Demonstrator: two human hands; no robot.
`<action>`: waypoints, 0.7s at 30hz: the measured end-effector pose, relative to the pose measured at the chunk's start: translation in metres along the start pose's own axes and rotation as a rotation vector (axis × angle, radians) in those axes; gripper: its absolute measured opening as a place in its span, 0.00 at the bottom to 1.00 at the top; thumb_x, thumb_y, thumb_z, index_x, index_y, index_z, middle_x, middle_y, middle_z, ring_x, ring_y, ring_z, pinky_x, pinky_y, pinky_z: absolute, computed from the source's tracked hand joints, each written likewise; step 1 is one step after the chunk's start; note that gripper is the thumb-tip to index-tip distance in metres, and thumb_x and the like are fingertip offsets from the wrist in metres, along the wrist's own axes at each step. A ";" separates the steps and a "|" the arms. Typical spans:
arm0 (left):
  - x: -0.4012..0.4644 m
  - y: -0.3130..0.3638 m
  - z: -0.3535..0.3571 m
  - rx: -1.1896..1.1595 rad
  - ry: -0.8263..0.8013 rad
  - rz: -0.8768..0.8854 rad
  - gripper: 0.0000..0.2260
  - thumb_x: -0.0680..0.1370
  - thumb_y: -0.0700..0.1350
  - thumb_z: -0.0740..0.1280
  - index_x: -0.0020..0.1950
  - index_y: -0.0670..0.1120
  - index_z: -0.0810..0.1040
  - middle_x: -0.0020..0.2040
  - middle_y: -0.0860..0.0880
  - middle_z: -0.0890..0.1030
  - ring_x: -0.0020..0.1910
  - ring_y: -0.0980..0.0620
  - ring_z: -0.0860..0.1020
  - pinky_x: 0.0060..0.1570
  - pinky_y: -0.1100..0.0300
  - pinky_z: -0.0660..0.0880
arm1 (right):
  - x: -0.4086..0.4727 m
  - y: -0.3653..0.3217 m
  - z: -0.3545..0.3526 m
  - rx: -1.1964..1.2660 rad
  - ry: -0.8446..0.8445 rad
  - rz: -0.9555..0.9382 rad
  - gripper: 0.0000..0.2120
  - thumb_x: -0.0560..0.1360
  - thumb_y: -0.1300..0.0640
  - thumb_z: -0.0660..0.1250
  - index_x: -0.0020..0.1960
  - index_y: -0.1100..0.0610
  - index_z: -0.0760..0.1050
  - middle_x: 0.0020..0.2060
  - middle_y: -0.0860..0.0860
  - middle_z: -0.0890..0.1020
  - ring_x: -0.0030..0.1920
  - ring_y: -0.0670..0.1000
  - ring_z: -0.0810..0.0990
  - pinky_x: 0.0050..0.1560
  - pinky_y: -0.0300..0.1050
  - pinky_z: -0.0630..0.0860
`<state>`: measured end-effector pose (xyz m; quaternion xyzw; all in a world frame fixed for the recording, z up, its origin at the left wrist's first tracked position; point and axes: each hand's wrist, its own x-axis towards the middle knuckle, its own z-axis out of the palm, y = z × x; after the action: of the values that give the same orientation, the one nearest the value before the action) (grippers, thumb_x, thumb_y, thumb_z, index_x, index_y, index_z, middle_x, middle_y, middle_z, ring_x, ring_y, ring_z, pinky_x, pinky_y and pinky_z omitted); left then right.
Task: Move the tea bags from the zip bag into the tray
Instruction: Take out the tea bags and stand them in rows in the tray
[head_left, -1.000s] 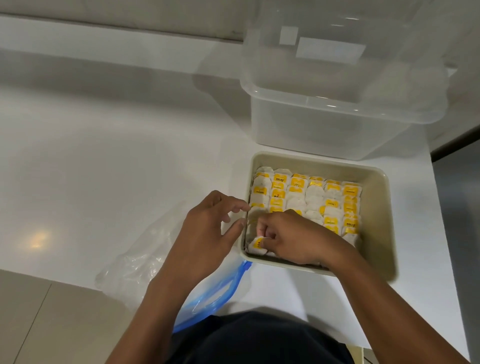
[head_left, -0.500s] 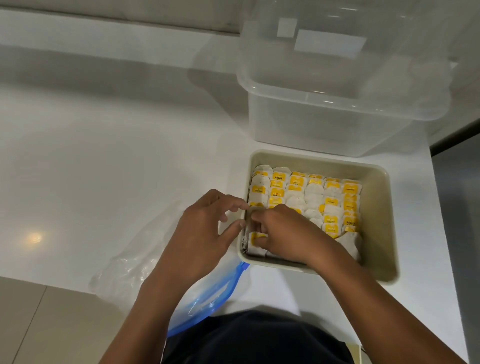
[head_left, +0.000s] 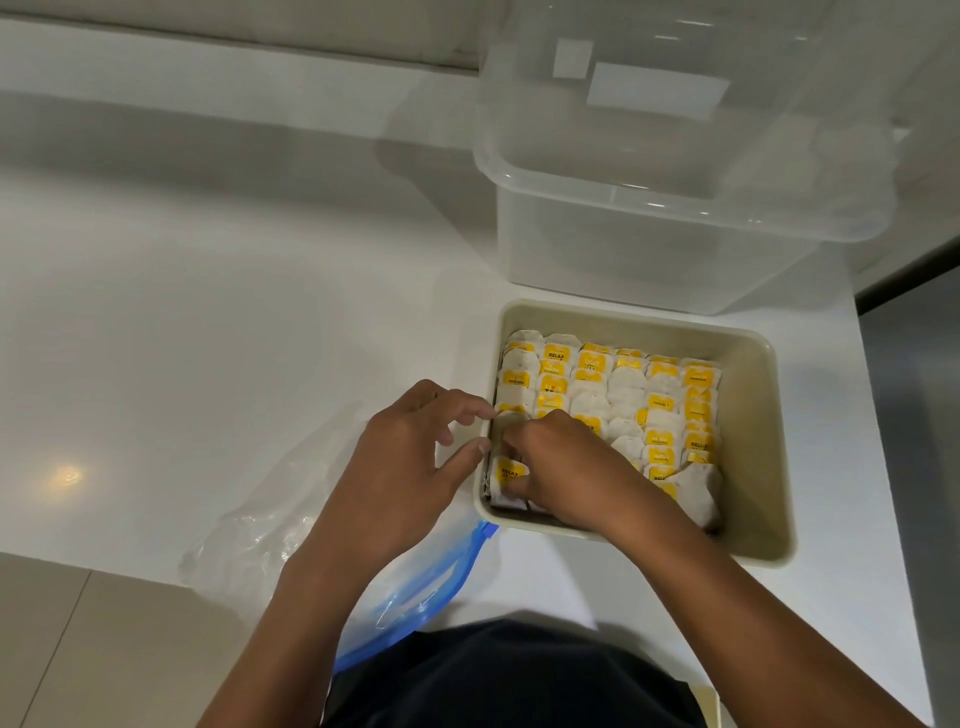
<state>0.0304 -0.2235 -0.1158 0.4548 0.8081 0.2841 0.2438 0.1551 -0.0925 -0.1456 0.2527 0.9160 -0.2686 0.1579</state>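
A beige tray (head_left: 753, 447) on the white counter holds rows of white tea bags (head_left: 660, 410) with yellow tags, filling its left and middle part. My right hand (head_left: 566, 462) is inside the tray at the near left corner, its fingers curled down onto a tea bag with a RELAX tag (head_left: 506, 475). The fingertips of my left hand (head_left: 400, 467) touch the tray's left rim. A clear zip bag (head_left: 260, 525) with a blue zip strip (head_left: 447, 577) lies crumpled on the counter under my left forearm. What it holds cannot be seen.
A large clear plastic container (head_left: 649, 234) with its lid stands right behind the tray. The counter's near edge runs at the lower left, with tiled floor (head_left: 78, 649) below. The counter ends just right of the tray.
My right hand has shifted slightly deeper into the tray's left column, and the tagged tea bag now stands against the near left corner. My left hand stays at the rim.
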 end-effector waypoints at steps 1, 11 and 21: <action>0.000 0.000 0.000 0.000 -0.001 -0.002 0.10 0.77 0.50 0.72 0.56 0.62 0.79 0.49 0.61 0.76 0.49 0.63 0.76 0.41 0.78 0.68 | 0.000 0.000 0.001 0.014 -0.001 0.011 0.12 0.73 0.52 0.73 0.54 0.53 0.76 0.40 0.50 0.74 0.42 0.54 0.77 0.36 0.43 0.67; 0.000 0.003 -0.002 0.004 -0.007 0.005 0.11 0.77 0.50 0.72 0.56 0.64 0.78 0.49 0.61 0.77 0.49 0.62 0.76 0.42 0.77 0.68 | -0.011 0.010 -0.006 0.001 0.051 0.214 0.17 0.73 0.42 0.71 0.38 0.51 0.68 0.38 0.51 0.74 0.43 0.55 0.76 0.38 0.45 0.68; 0.000 0.002 -0.003 -0.002 -0.007 0.015 0.10 0.77 0.49 0.72 0.57 0.61 0.79 0.48 0.60 0.77 0.49 0.61 0.76 0.42 0.77 0.67 | -0.025 0.013 -0.002 0.133 -0.025 0.102 0.09 0.76 0.53 0.69 0.52 0.42 0.85 0.47 0.41 0.85 0.49 0.47 0.81 0.40 0.41 0.75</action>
<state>0.0299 -0.2233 -0.1125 0.4617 0.8035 0.2849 0.2450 0.1821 -0.0916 -0.1385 0.3054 0.8801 -0.3235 0.1656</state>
